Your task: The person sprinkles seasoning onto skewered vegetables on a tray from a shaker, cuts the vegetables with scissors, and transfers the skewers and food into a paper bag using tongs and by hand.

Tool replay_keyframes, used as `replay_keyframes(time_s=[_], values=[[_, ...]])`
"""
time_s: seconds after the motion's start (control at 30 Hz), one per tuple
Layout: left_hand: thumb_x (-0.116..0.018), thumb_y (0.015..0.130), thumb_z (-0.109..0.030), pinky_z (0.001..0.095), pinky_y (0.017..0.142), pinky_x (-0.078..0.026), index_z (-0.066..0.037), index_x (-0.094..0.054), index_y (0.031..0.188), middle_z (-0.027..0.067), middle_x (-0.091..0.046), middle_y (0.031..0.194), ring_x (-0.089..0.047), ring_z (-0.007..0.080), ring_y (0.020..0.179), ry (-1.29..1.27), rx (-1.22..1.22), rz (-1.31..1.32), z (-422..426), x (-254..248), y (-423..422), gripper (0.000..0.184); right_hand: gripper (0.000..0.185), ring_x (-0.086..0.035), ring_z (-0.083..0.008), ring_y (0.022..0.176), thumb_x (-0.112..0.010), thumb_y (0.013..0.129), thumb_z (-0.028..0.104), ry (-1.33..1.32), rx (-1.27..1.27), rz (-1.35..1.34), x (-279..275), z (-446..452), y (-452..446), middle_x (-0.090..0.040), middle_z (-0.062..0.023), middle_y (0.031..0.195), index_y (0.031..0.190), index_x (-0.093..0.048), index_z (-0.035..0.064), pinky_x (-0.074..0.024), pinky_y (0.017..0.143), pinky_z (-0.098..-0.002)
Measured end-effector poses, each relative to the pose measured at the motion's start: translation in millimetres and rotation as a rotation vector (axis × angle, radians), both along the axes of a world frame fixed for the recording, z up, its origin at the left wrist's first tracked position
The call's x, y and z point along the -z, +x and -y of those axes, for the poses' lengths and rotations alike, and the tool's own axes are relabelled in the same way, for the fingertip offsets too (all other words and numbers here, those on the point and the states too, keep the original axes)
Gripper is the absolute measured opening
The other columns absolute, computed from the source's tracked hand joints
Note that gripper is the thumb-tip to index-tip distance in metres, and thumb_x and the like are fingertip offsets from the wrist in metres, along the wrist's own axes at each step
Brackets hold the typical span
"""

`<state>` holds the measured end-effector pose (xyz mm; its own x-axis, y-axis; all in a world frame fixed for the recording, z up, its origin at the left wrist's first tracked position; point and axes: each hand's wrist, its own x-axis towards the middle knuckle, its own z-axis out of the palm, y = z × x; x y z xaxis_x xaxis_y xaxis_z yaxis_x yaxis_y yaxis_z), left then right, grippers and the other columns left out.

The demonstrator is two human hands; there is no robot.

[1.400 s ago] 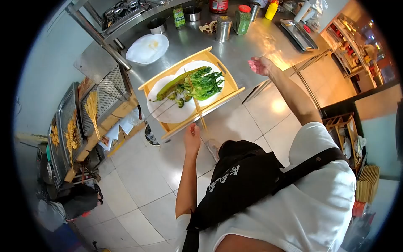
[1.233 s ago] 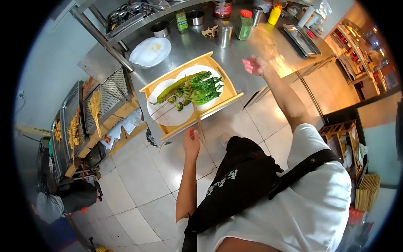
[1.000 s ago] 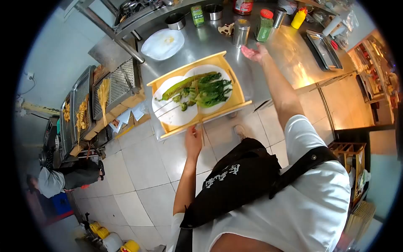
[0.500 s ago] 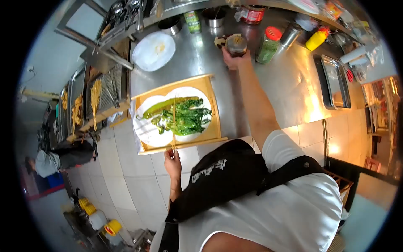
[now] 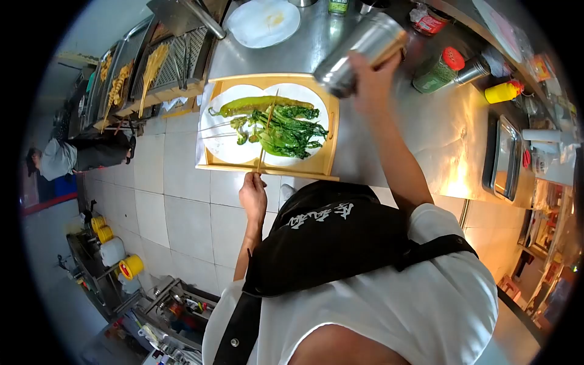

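My right hand [image 5: 372, 82] is wrapped around a metal seasoning shaker [image 5: 359, 53], tilted with its lower-left end near the right rim of the wooden tray [image 5: 331, 137]. Across two white round plates [image 5: 228, 100] in the tray lie a long green pepper [image 5: 255, 105] and dark, glossy leafy greens [image 5: 283, 134]. Thin skewers [image 5: 216, 131] stick out from the food at the left. Below the tray's near edge, my left hand [image 5: 253, 191] pinches thin wooden chopsticks [image 5: 268, 125], which reach across the greens and pepper.
A white plate [image 5: 263, 23] sits behind the tray. To the right are a red-lidded seasoning jar [image 5: 438, 70], a yellow squeeze bottle [image 5: 502, 92] and a metal tray [image 5: 505, 158]. Skewered food [image 5: 153, 70] rests on racks at left; another person [image 5: 82, 157] is beyond.
My right hand has lifted the shaker from the back of the counter and brought it toward the tray, tipping it. My left hand keeps hold of the chopsticks. The view has shifted.
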<state>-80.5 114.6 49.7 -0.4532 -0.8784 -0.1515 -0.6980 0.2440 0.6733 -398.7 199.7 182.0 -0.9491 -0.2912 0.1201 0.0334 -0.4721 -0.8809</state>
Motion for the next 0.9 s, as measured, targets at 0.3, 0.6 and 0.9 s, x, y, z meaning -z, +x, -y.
replay_keyframes(time_s=[0.3, 0.6, 0.9], values=[[-0.052, 0.095, -0.024, 0.0328, 0.064, -0.049, 0.002, -0.064, 0.090, 0.0122, -0.066, 0.067, -0.064, 0.0213, 0.063, 0.204, -0.030, -0.119, 11.9, 8.3, 0.3, 0.028, 0.117, -0.044, -0.0296, 0.121, -0.082, 0.062, 0.020, 0.340, -0.212, -0.447, 17.0, 82.3, 64.1, -0.038, -0.0219, 0.132, 0.145, -0.003, 0.0014, -0.0406, 0.099, -0.0395], [-0.056, 0.092, -0.011, 0.0208, 0.044, -0.041, -0.003, -0.058, 0.097, 0.0038, -0.062, 0.077, -0.060, 0.0114, 0.054, 0.781, -0.186, -0.348, 34.2, 0.8, 6.8, 0.009, 0.115, -0.049, -0.0303, 0.114, -0.082, 0.063, 0.019, 0.174, 0.002, -0.622, 22.3, 113.8, 41.4, -0.041, -0.0212, 0.126, 0.145, -0.004, 0.0013, -0.0441, 0.095, -0.0401], [-0.055, 0.089, -0.007, 0.0201, 0.038, -0.029, -0.006, -0.054, 0.090, 0.0031, -0.057, 0.070, -0.043, 0.0066, 0.046, 0.806, -0.161, -0.533, 44.5, -6.3, 4.1, 0.002, 0.114, -0.051, -0.0300, 0.114, -0.081, 0.064, 0.020, 0.568, -0.088, -0.568, 46.4, 59.5, 71.1, -0.041, -0.0199, 0.130, 0.146, -0.005, 0.0021, -0.0451, 0.095, -0.0395]])
